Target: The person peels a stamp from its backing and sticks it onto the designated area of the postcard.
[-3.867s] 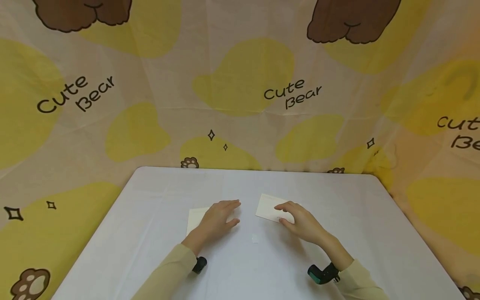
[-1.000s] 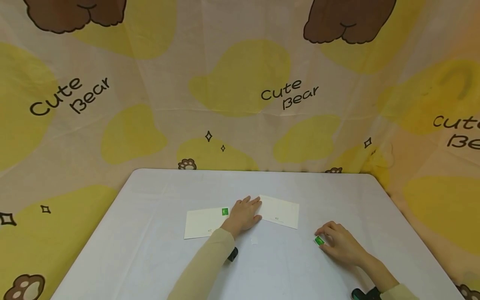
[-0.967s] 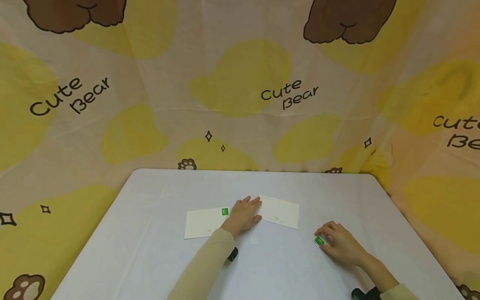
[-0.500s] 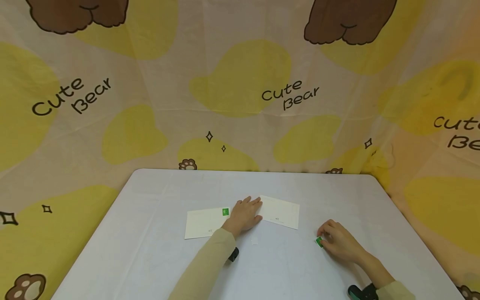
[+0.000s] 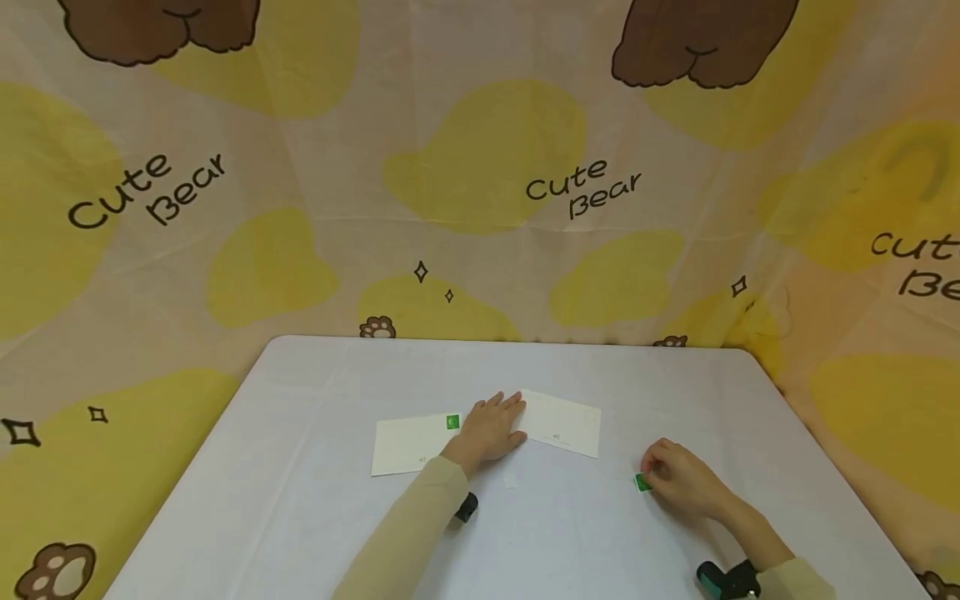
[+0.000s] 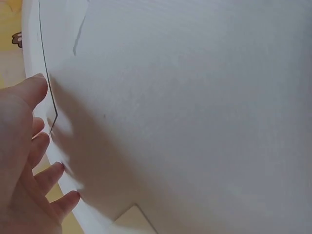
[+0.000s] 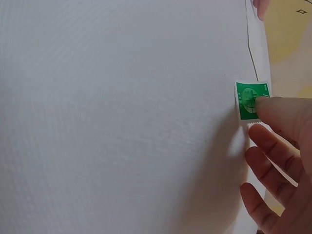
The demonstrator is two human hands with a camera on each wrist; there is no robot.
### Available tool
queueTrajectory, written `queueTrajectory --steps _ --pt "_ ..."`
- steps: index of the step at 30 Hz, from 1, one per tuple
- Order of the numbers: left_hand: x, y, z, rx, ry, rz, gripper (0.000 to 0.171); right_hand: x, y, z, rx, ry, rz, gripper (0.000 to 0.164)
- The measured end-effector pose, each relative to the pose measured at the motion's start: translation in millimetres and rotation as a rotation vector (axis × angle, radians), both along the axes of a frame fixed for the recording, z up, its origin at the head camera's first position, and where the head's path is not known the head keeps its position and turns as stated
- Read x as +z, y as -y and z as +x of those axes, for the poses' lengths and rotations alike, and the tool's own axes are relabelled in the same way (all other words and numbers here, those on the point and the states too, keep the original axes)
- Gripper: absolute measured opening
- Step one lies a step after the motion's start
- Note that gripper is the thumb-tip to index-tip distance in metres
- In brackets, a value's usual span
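My right hand pinches a green postage stamp between thumb and fingers, above the table to the right of the cards. The right wrist view shows the thumb over the stamp's face and its perforated white edge. My left hand lies with fingers spread at the left edge of the right white card, which sits slightly turned. To its left is another white card, with a green stamp at its upper right corner; the left forearm partly covers this card's lower right.
A white cloth covers the table. A small pale square lies on it in front of the left hand. A patterned curtain hangs behind the table. Black wrist cameras are worn on both arms.
Since the earliest frame, my left hand has moved right to the right card; my right hand has moved right and holds a stamp. Lately the right fingers have shifted, covering more of that stamp.
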State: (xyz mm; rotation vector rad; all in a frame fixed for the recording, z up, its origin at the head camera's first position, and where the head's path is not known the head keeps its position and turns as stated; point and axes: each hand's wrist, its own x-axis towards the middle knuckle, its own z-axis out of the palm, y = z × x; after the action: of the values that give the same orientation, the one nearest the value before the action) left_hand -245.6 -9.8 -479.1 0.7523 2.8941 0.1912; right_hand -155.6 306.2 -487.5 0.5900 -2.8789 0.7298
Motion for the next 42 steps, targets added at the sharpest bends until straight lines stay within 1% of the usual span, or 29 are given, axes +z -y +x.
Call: queueTrajectory --steps 4,8,11,14,17,22,26,30,35,42 --pt "4.5 2 2.4 -0.020 -0.007 0.028 0.058 5.3 -2 0.3 0.013 0.047 -0.025 0.016" --pt "7.1 3 6.6 -0.079 -0.047 0.092 0.055 10.0 -2 -1.0 0.021 0.109 -0.050 0.013" --pt "11.2 2 12.3 -0.125 -0.063 0.154 0.052 13.7 1 -3.6 0.010 0.133 -0.060 0.012" --pt "17.6 1 19.7 -0.148 -0.061 0.213 0.050 17.6 6 -5.3 -0.008 0.125 -0.072 0.012" --pt "22.9 1 27.7 -0.156 -0.071 0.260 0.047 20.4 14 -6.1 -0.014 0.094 -0.085 0.013" --pt "26.3 0 38.8 -0.165 -0.104 0.335 0.041 23.7 30 -8.3 0.004 0.046 -0.131 0.017" --pt "24.6 -1 44.8 -0.152 -0.124 0.380 0.038 25.0 44 -13.2 0.019 0.043 -0.172 0.017" --pt "23.7 -2 51.4 -0.100 -0.114 0.431 0.035 27.5 59 -18.6 0.035 0.051 -0.221 0.015" --pt "22.6 -1 58.2 -0.037 -0.122 0.513 0.031 32.2 77 -22.8 0.074 0.044 -0.274 0.015" --pt "22.1 -1 65.8 0.034 -0.135 0.618 0.026 36.6 101 -26.9 0.134 0.021 -0.306 0.013"
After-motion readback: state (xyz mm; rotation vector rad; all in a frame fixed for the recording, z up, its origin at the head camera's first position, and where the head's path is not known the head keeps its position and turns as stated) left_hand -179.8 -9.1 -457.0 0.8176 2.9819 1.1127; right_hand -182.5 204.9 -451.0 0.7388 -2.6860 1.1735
